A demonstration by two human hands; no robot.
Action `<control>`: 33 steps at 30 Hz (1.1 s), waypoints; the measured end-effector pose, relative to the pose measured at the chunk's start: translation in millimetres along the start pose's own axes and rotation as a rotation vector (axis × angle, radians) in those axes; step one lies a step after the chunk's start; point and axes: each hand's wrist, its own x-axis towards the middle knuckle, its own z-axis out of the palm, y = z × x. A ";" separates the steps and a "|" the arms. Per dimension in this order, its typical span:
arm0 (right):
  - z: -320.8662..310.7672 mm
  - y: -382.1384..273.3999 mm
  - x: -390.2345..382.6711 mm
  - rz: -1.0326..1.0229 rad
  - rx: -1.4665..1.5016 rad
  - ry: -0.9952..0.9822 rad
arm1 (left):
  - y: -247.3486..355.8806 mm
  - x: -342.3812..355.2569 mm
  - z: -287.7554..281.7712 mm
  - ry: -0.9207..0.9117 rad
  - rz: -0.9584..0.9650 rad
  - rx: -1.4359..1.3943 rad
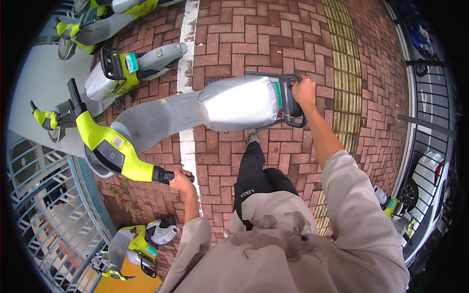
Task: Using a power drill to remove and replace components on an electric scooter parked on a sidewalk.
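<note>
A yellow-green and grey electric scooter (161,122) stands crosswise in front of me, its handlebar at my left and its seat at my right. My left hand (181,179) grips the black handlebar grip (163,174). My right hand (304,92) holds the black rear rack (288,123) behind the silver-covered seat (236,102). A green plate (277,95) is fixed at the rear. My legs (251,185) are below, with one foot near the scooter's side.
More scooters stand at top left (105,29), middle left (122,73) and lower left (134,244). Blue railings (53,190) line the left. The brick pavement (229,34) has a white line and yellow tactile strip. At right stand a black fence (425,122) and white car (425,180).
</note>
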 end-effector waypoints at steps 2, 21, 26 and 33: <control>4.1 -3.6 -22.3 0.006 -0.021 0.009 | -5.9 1.7 -18.1 0.051 -0.002 -0.014; 60.8 144.7 -350.4 0.104 0.137 0.248 | -182.2 -35.9 -258.3 0.037 -0.321 -0.266; 62.9 158.4 -422.8 0.342 -0.055 0.179 | -175.2 6.5 -304.0 -0.075 -0.283 -0.221; 64.8 122.7 -407.3 0.263 -0.096 0.325 | -68.1 150.0 -353.0 -0.261 0.037 0.499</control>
